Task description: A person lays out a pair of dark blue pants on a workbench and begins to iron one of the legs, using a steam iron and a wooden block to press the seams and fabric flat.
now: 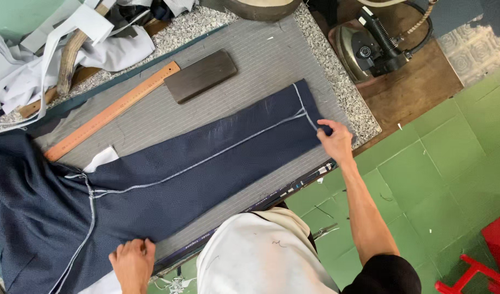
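- Navy trouser leg [206, 169]: lies flat on the grey padded table [250, 65], running from 9 o'clock toward 2 o'clock, with a pale stitched seam along its length. Its wider part runs off the left and lower edges, so its full extent is not seen.
- Right hand [336, 142]: at 3 o'clock of the cloth, at the hem end; the fingers are pressed together and pinch the hem corner. The fingertips are partly hidden by the fold.
- Left hand [133, 264]: at 7 o'clock, resting on the lower edge of the cloth with the fingers curled and close together; whether they pinch the cloth cannot be told, and the wrist is cut off by the frame.
- Wooden ruler [112, 111]: lies aslant at 11 o'clock of the cloth, its upper end touching a dark wooden block [201, 76].
- Pressing iron [370, 49]: at 1 o'clock on a brown wooden stand, off the padded table; its cord leaves the top of the frame.
- Pale cloth scraps [53, 49]: heaped at 10 o'clock, partly hiding a wooden handle.
- Green tiled floor [451, 163]: at 4 o'clock; a red object in the corner is cut off and hard to identify.
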